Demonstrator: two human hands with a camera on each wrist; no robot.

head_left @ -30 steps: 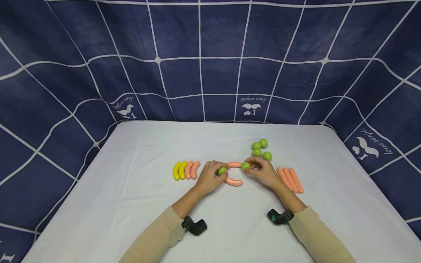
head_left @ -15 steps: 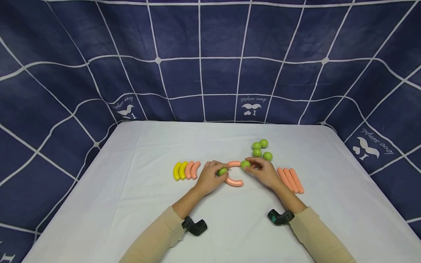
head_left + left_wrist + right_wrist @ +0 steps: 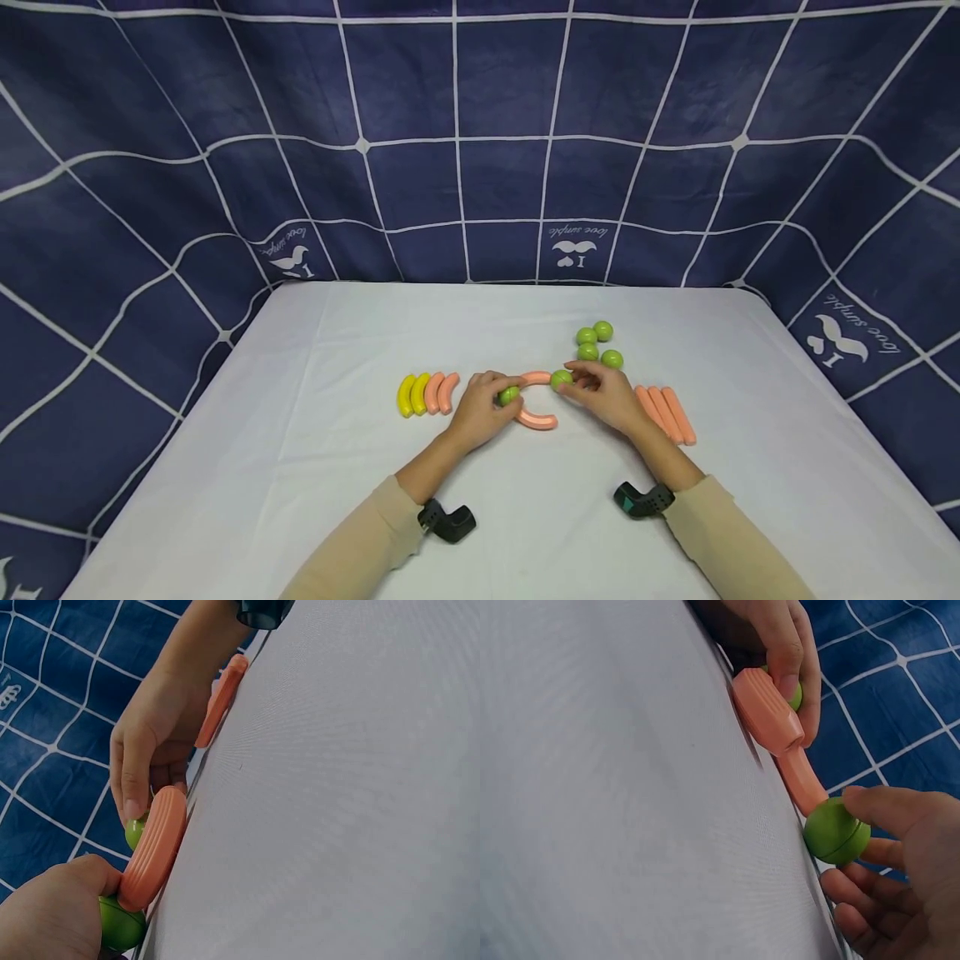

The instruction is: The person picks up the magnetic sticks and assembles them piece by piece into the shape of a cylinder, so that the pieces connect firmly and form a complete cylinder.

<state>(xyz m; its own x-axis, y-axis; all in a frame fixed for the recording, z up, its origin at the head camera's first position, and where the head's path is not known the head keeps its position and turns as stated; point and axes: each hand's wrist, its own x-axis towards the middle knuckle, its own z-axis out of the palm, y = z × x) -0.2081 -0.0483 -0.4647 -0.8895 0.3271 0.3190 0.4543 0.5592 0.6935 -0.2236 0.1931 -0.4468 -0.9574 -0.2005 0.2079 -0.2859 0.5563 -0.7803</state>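
My left hand (image 3: 478, 410) pinches a green ball (image 3: 508, 396) between thumb and fingers, down on the white tabletop. My right hand (image 3: 606, 398) holds another green ball (image 3: 838, 831), with a seam line around it, between thumb and fingertips. Two curved salmon-pink pieces lie between the hands, bowed apart from each other. The far curved piece (image 3: 536, 378) runs between the two balls, and the near curved piece (image 3: 538, 422) has its left end by my left fingers. Ridges show on the near piece in the left wrist view, where the left ball (image 3: 120, 924) touches or nearly touches it.
Several loose green balls (image 3: 587, 352) sit beyond my right hand. Straight salmon-pink sticks (image 3: 666, 414) lie side by side right of it. Left of my left hand, two yellow curved pieces (image 3: 412, 395) and two pink curved pieces (image 3: 440, 393) form a row. A dark-blue gridded cloth (image 3: 502, 175) hangs behind.
The head view has tipped slightly, so everything sits a little lower in it. Both hands keep hold of their green balls in nearly the same places.
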